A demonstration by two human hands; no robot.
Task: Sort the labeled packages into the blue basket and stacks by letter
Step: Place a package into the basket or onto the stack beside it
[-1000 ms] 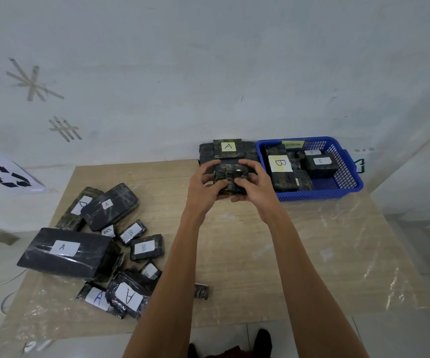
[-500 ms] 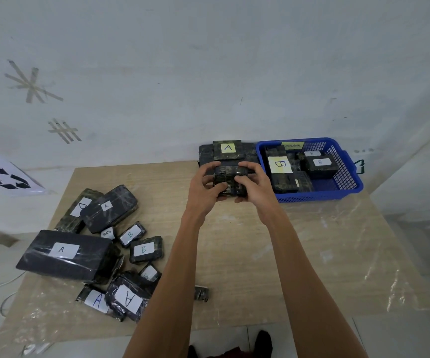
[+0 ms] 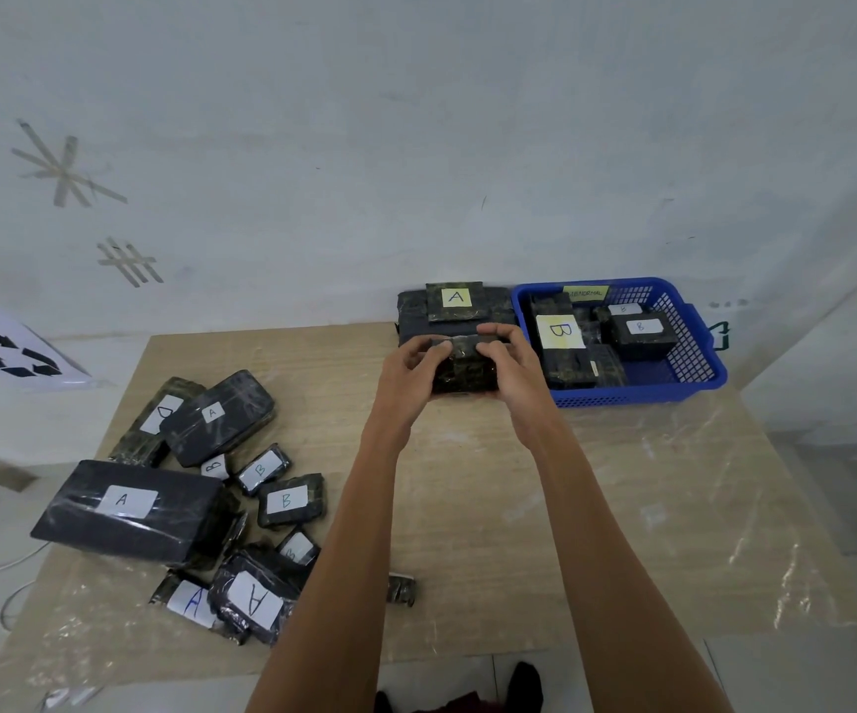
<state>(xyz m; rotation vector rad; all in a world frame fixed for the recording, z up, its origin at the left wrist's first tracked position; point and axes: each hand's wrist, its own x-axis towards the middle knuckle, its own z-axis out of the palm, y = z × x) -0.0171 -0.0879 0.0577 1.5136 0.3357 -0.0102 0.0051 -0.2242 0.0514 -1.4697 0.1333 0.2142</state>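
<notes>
Dark, film-wrapped package (image 3: 465, 373) was clasped between both hands. The left hand (image 3: 408, 373) curled round its left end and the right hand (image 3: 513, 370) round its right, with fingertips over the top edge. No letter showed on the faces turned toward the camera. The package was low over the far part of the wooden table (image 3: 467, 501); whether it rested on the surface could not be told. Just behind it stood the A stack (image 3: 454, 313), topped by a yellow label. Beside that stack, to the right, the blue basket (image 3: 621, 398) held several wrapped packages, among them a B package (image 3: 560, 334) with a large yellow label. Well apart, on the table's left side, lay the unsorted pile (image 3: 200, 486), with labels reading A, B and D. A small dark wrapped piece (image 3: 401, 589) lay alone near the front edge.
</notes>
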